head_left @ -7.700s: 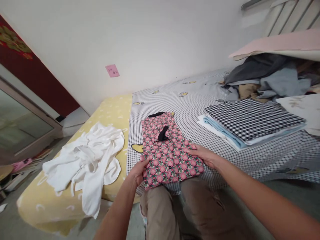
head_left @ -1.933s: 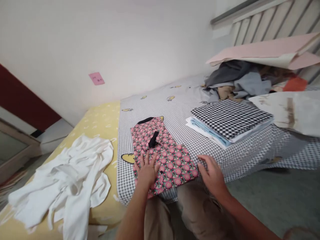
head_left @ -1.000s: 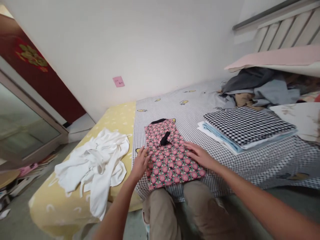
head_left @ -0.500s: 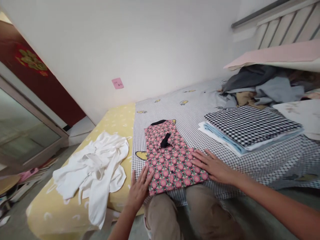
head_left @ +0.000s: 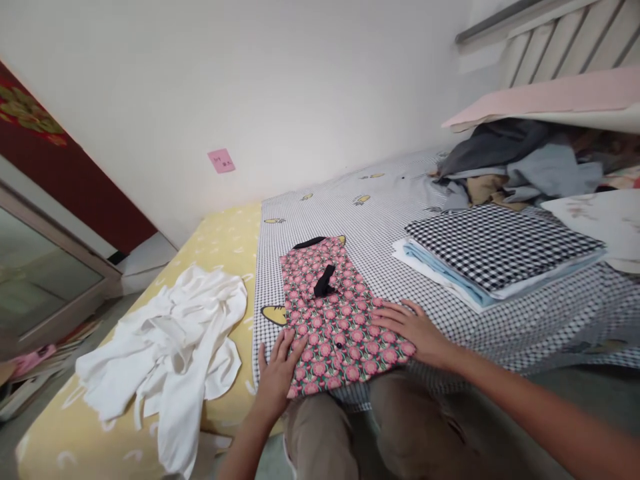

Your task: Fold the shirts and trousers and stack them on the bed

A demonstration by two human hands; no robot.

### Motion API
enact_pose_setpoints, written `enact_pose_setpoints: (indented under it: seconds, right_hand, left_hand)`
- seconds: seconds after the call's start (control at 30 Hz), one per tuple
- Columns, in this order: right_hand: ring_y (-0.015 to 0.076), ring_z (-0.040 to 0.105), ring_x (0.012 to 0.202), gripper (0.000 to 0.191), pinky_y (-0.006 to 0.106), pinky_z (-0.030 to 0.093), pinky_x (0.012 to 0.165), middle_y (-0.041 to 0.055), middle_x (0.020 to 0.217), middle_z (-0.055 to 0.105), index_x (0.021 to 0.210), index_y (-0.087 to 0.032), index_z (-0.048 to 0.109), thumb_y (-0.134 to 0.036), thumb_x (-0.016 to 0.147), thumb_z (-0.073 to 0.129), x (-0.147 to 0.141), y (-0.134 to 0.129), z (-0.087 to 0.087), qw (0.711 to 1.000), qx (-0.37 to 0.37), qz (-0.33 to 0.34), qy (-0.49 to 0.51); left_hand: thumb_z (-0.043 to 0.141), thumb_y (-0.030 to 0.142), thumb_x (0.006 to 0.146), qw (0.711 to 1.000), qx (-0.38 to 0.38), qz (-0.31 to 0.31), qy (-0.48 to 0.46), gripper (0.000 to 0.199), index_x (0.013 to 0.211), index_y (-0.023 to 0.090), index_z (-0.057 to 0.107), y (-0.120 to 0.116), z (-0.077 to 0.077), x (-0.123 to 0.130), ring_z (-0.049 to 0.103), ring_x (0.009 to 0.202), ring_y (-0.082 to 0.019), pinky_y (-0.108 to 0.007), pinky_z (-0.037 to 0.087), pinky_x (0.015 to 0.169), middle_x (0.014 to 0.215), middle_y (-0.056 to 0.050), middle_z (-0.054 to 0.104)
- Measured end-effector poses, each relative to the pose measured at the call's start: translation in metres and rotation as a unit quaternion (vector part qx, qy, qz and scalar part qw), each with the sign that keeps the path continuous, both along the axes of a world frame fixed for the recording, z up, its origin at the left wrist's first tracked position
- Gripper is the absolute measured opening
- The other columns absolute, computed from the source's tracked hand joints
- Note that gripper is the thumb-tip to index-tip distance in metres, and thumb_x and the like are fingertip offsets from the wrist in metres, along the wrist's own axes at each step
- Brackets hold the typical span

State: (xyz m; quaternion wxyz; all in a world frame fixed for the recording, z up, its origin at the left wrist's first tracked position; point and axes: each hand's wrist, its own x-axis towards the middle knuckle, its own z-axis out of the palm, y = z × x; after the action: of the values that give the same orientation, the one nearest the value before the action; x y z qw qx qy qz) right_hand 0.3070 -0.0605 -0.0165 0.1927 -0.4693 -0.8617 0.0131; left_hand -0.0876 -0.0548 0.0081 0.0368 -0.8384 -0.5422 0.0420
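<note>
A pink flowered garment (head_left: pixel 345 330) with a black collar and a black cuff lies folded into a long panel on the bed, its near end at the bed's front edge above my knees. On its left edge rests my left hand (head_left: pixel 278 370), fingers apart and flat. My right hand (head_left: pixel 413 331) lies on the right edge near the bottom corner, fingers stretched out over the cloth. Neither hand grips the fabric. The underside of the garment is hidden.
To the left, a crumpled white garment (head_left: pixel 175 353) lies on the yellow sheet (head_left: pixel 220 230). A folded stack topped by a black-and-white checked cloth (head_left: pixel 503 250) sits on the right. Behind it are heaped dark and grey clothes (head_left: pixel 545 167) beneath a pink board (head_left: pixel 555 100).
The camera view has shifted slightly to the right. Both hands stay flat on the garment's two edges, and the garment keeps its shape.
</note>
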Motion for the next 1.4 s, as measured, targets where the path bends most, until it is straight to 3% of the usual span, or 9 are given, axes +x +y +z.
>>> enact_pose_setpoints:
  seconds: [0.27,0.47,0.6,0.73,0.9,1.07,1.17,1.3,1.4]
  right_hand:
    - [0.0299,0.052,0.128,0.063,0.049,0.033,0.102,0.0045,0.147,0.061,0.149,-0.040,0.050,-0.030,0.087,0.059,-0.016,0.007,0.003,0.995,0.002,-0.094,0.041]
    - [0.0290,0.049,0.130,0.056,0.050,0.033,0.102,0.0002,0.144,0.063,0.144,-0.045,0.055,-0.030,0.091,0.059,-0.020,0.011,-0.007,0.992,0.044,-0.120,0.022]
    - [0.0293,0.050,0.130,0.048,0.051,0.034,0.103,0.0006,0.141,0.065,0.137,-0.043,0.063,-0.032,0.090,0.056,-0.017,0.018,-0.009,0.990,0.017,-0.129,0.047]
    - [0.0334,0.047,0.135,0.048,0.055,0.034,0.107,0.0038,0.149,0.058,0.132,-0.038,0.067,-0.043,0.086,0.056,-0.011,0.020,-0.002,0.991,0.015,-0.094,0.099]
    - [0.0355,0.041,0.143,0.040,0.060,0.032,0.112,0.0044,0.154,0.053,0.120,-0.038,0.072,-0.051,0.085,0.060,-0.004,-0.016,0.012,0.997,0.020,-0.024,0.077]
    - [0.0337,0.044,0.144,0.023,0.064,0.030,0.115,0.0017,0.147,0.061,0.099,-0.040,0.077,-0.048,0.093,0.056,-0.002,-0.069,0.031,0.996,-0.018,-0.008,0.081]
    - [0.0345,0.050,0.140,0.028,0.065,0.028,0.118,0.0056,0.136,0.069,0.096,-0.036,0.078,-0.056,0.093,0.057,-0.003,-0.077,0.050,0.980,-0.100,0.026,0.168]
    - [0.0343,0.066,0.121,0.040,0.060,0.040,0.114,0.0097,0.116,0.077,0.101,-0.030,0.080,-0.063,0.086,0.064,-0.015,-0.047,0.080,0.906,-0.215,-0.001,0.364]
    - [0.0340,0.072,0.109,0.051,0.055,0.051,0.104,0.0095,0.106,0.080,0.105,-0.023,0.079,-0.065,0.077,0.072,-0.030,-0.001,0.097,0.813,-0.308,-0.052,0.490]
  left_hand:
    - [0.050,0.013,0.089,0.997,-0.032,0.038,-0.053,0.079,0.156,0.047,0.026,0.003,0.013,0.009,0.030,0.153,-0.029,-0.068,0.014,0.122,0.165,-0.005,0.038]
    - [0.061,0.022,0.084,0.995,-0.042,0.049,-0.073,0.080,0.154,0.049,0.032,0.010,0.010,0.011,0.025,0.155,-0.031,-0.069,0.011,0.122,0.167,-0.002,0.035]
    - [0.044,0.022,0.095,0.987,-0.018,0.081,-0.138,0.058,0.144,0.051,0.048,0.020,0.009,0.014,0.032,0.152,-0.028,-0.070,0.006,0.122,0.161,0.003,0.045]
    - [0.037,0.015,0.094,0.979,-0.009,0.098,-0.177,0.058,0.140,0.043,0.057,0.017,0.027,0.014,0.043,0.146,-0.026,-0.067,0.007,0.124,0.150,0.001,0.059]
    - [0.046,0.021,0.091,0.984,-0.046,0.024,-0.173,0.054,0.138,0.041,0.059,-0.019,0.051,-0.004,0.048,0.142,-0.027,-0.067,0.009,0.124,0.143,-0.001,0.064]
    - [0.054,0.032,0.090,0.985,-0.088,-0.022,-0.148,0.044,0.130,0.045,0.066,-0.057,0.034,-0.030,0.056,0.135,-0.027,-0.061,0.019,0.125,0.137,0.001,0.069]
    - [0.055,0.039,0.091,0.979,-0.099,-0.041,-0.173,0.035,0.119,0.042,0.074,-0.065,0.036,-0.039,0.063,0.126,-0.025,-0.052,0.025,0.126,0.127,-0.001,0.074]
    - [0.044,0.053,0.096,0.919,-0.190,0.016,-0.346,0.047,0.120,0.028,0.074,-0.047,0.078,-0.031,0.067,0.115,-0.025,-0.046,0.044,0.115,0.125,-0.007,0.075]
    - [0.051,0.064,0.092,0.779,-0.275,0.117,-0.551,0.061,0.137,0.025,0.063,-0.003,0.106,-0.012,0.064,0.125,-0.027,-0.045,0.046,0.114,0.133,-0.008,0.071]
